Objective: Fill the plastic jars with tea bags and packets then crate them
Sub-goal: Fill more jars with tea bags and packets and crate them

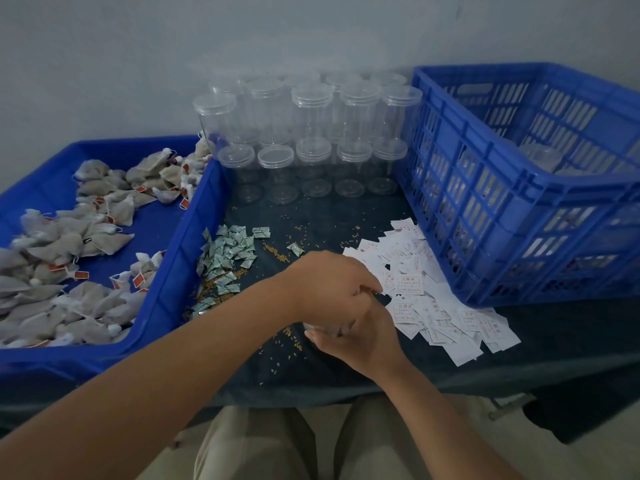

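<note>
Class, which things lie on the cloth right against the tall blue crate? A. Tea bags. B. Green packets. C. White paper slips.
C: the white paper slips spread up to the foot of the crate, while the green packets lie beside the tray.

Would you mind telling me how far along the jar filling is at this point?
Early, it seems. Done: the blue crate holds a few pale shapes, perhaps jars. In hand: the left hand and right hand meet beside the white slips. Left: many empty jars and heaps of tea bags.
</note>
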Motion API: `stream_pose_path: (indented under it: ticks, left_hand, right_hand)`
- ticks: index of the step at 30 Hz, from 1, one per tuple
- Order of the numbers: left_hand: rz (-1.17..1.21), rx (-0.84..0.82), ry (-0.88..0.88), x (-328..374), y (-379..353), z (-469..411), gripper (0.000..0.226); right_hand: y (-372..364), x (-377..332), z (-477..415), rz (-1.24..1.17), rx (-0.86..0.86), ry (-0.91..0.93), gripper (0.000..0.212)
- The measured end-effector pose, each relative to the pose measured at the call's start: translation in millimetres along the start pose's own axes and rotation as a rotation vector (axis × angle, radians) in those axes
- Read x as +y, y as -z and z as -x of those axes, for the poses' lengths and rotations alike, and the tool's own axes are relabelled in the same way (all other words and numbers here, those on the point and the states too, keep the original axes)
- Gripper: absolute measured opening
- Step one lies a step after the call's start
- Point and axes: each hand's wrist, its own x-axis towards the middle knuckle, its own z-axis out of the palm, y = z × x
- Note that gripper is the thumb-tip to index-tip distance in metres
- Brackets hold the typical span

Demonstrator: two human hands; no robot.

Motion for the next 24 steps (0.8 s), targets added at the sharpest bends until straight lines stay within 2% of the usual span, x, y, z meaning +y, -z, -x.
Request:
stream_pose_path:
  ticks: [2,4,6,8,10,14,15,18,24]
  left_hand:
    - [0.063,0.062,-0.016,0,1,4,0.048]
    - [0.057,0.182,0.024,4,-2,6,0.034]
    - [-0.002,0.246,0.19,10,-9,9,0.052]
    - [0.004,0.209,0.379,17,-20,11,0.074]
    - [0.016,0.227,0.435,21,-30,11,0.073]
    - [-0.011,0.389,0.333,16,-35,13,0.038]
    - [-0.015,0.392,0.301,14,-33,13,0.035]
    - [0.001,0.364,0.211,5,-28,15,0.034]
    - [-0.032,0.275,-0.019,-7,-18,17,0.052]
  right_hand:
    - [1,-3,-1,-0.081,-0.047,0.013,0.048]
    - [1,-7,-3,-0.144,-0.073,0.052,0.045]
    - [0,-8,-4,-0.148,-0.051,0.103,0.053]
    - [-4,-5,-4,-0.052,-0.012,0.147,0.059]
    - [-8,-4,-3,0.07,0.024,0.182,0.056]
    - [-10,-2,-5,0.363,0.19,0.355,0.056]
    - [-9,-1,-4,0.355,0.174,0.324,0.06]
    - [-4,-4,-3,0.23,0.054,0.109,0.065]
    - [-2,0,-5,0.122,0.022,0.029,0.08]
